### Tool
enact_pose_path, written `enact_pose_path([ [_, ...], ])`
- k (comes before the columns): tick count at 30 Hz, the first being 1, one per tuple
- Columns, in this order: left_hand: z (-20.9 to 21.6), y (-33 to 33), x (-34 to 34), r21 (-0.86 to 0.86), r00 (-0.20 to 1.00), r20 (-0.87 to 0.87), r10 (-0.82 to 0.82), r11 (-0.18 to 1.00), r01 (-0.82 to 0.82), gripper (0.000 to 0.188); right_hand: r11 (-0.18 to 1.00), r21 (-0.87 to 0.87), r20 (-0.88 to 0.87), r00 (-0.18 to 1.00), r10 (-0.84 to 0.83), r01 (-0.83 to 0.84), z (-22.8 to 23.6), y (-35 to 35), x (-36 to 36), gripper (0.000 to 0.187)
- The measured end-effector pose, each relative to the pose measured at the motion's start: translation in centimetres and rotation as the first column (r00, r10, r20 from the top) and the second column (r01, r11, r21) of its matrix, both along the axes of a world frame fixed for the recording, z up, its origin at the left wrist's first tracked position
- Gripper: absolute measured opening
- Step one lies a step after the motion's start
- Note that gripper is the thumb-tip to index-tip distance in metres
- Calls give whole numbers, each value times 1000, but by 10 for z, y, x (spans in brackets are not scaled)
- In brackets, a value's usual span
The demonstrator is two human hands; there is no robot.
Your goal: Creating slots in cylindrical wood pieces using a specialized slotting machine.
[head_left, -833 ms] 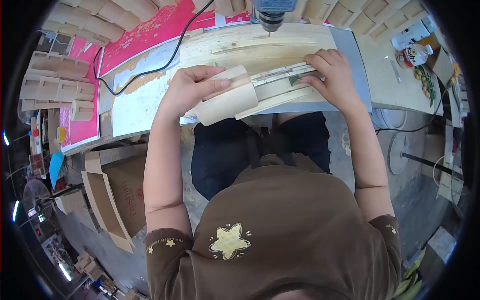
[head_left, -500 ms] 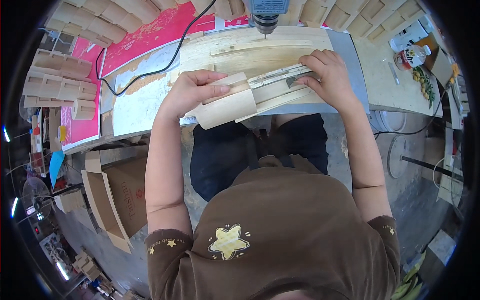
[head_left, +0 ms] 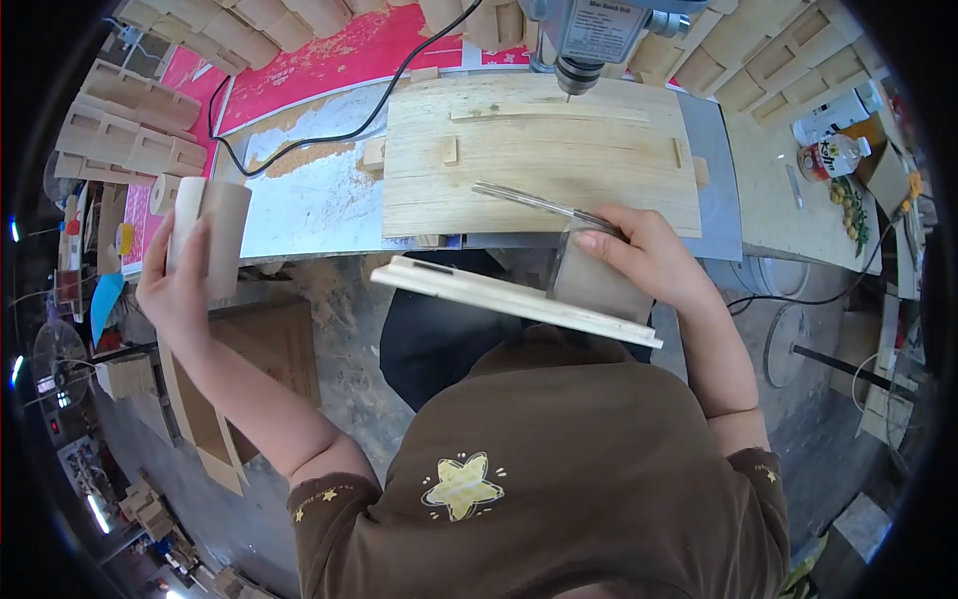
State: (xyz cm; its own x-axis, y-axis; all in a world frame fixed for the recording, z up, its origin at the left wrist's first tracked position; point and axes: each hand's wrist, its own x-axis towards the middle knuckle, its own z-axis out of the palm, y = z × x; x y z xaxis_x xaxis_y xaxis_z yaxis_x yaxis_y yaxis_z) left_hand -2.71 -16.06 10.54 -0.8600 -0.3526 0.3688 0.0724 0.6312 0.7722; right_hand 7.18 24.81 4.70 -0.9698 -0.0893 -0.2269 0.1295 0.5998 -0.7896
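In my left hand (head_left: 178,275), off to the left past the table edge, is a pale rounded wooden block (head_left: 228,235), held upright with the fingers wrapped round it. My right hand (head_left: 654,255) grips a wooden jig (head_left: 509,299) by a greyish plate (head_left: 604,278) on its side. The jig is tilted, its long pale edge facing up, over my lap and in front of the table. A thin metal strip (head_left: 529,198) sticks out leftward from under my right thumb and fingers. The block and the jig are well apart.
A bench drill (head_left: 589,45) stands over a wooden board (head_left: 539,150) with small stop pieces. Its black cable (head_left: 344,125) curves across the left. Rows of wooden blocks (head_left: 130,135) line the back and left. A plastic bottle (head_left: 833,158) stands at right; a cardboard box (head_left: 269,349) sits below left.
The wooden block has come off the jig and moved left in my left hand. My right hand has drawn the jig off the board toward me and tipped it on edge.
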Motion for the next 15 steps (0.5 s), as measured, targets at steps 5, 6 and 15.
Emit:
enact_pose_path([
  [5, 10, -7, 11, 125, 979, 86, -186, 977, 174, 39, 966, 258, -8, 1000, -21, 22, -2, -1, -9, 35],
  [6, 9, -2, 12, 171, 951, 97, -294, 946, 275, 40, 965, 261, -12, 1000, -15, 18, 2, -3, -8, 35],
  [15, -11, 108, -12, 433, 527, 248, -813, 579, 691, 42, 801, 558, -708, 628, 324, 216, 27, 18, -5, 27],
])
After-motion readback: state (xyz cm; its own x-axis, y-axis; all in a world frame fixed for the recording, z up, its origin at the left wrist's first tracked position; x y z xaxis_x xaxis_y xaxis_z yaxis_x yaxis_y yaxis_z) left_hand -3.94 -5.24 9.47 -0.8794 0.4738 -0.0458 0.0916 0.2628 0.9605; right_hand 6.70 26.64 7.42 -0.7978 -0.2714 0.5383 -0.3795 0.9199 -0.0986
